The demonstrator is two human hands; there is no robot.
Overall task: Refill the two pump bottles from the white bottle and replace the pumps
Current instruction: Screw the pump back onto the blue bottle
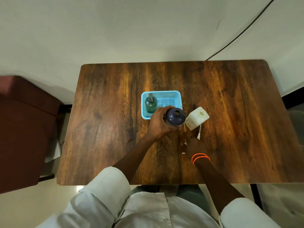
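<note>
The person wears a white button-front shirt (156, 209) with both sleeves rolled up above the elbows, and two thin orange thread bands (200, 158) on the right wrist.

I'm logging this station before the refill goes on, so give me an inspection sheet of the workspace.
Surface: wooden table, dark grain.
Job's things: purple bottle, pump off, neck open; green pump bottle, pump on, in the blue basket; white bottle beside the basket.
Clutter: pump tube lying by the white bottle.
Hands: left hand grips the purple bottle; right hand low over the table, grasp unclear.
Cables: black cable on the wall.
Surroundings: dark cabinet left.
</note>
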